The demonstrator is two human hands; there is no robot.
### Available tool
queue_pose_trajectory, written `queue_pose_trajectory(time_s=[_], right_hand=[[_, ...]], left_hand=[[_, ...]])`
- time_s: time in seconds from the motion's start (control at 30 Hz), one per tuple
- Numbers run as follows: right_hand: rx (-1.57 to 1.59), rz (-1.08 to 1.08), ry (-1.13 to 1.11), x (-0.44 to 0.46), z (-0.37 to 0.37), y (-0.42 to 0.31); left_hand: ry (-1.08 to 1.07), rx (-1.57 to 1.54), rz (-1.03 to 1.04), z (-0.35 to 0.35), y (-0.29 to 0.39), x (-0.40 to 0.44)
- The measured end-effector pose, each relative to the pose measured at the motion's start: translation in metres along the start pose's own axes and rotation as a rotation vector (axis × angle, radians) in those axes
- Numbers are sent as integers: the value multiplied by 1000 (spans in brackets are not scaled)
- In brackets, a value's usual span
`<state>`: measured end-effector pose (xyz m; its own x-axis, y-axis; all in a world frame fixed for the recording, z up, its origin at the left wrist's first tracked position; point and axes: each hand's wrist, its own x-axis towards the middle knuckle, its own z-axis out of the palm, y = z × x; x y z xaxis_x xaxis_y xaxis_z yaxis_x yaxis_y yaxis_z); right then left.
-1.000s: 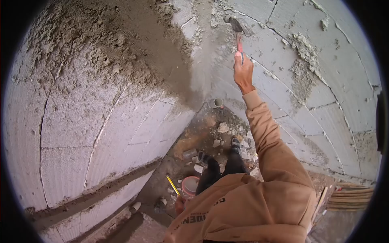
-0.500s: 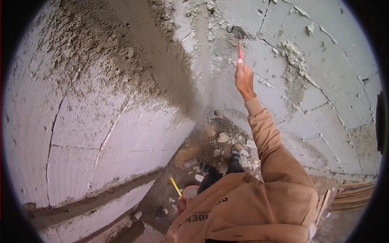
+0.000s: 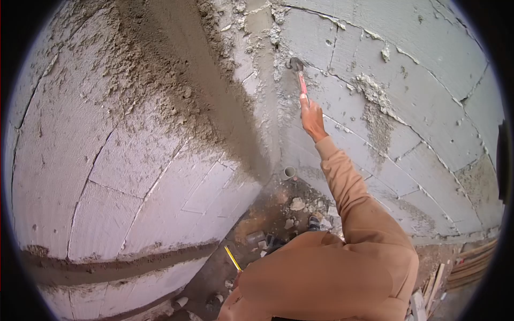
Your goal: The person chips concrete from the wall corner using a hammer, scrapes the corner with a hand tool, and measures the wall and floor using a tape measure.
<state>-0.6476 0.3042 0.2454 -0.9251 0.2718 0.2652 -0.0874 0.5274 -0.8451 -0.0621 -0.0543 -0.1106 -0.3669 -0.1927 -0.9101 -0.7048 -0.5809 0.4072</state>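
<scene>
My right hand [image 3: 312,119] is closed round the red handle of a hammer [image 3: 301,82]. Its dark head is up against or just in front of the grey block wall [image 3: 342,142], beside the inner corner; I cannot tell whether it touches. My left hand [image 3: 237,279] is low down, mostly hidden behind the brown hoodie [image 3: 326,273]. A thin yellow strip [image 3: 233,258] sticks out from that hand; its exact kind is unclear and the fingers on it are barely visible.
Rough wet-looking mortar [image 3: 160,80] covers part of the left wall [image 3: 112,166]. A pipe end [image 3: 289,172] stands at the corner's foot. Broken rubble [image 3: 297,204] lies on the floor around my feet. Wooden planks [image 3: 471,265] are stacked at the right.
The hammer and my right hand have moved down and left in view, nearer the corner. The camera view has shifted, and the hoodie now hides more of my left hand and legs.
</scene>
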Motion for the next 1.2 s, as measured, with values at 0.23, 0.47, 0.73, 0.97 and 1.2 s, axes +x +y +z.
queue_pose_trajectory(time_s=[0.23, 0.47, 0.73, 0.97, 1.2], right_hand=[[694, -508, 172, 27, -59, -124], [249, -466, 361, 86, -26, -114], [479, -486, 351, 64, -49, -153], [477, -442, 347, 117, -29, -163], [743, -366, 243, 87, -36, -173]], left_hand=[[22, 21, -14, 12, 16, 0], [20, 43, -13, 25, 31, 3], [20, 56, -16, 33, 44, 9], [16, 72, -17, 36, 48, 8], [15, 84, -8, 36, 48, 5]])
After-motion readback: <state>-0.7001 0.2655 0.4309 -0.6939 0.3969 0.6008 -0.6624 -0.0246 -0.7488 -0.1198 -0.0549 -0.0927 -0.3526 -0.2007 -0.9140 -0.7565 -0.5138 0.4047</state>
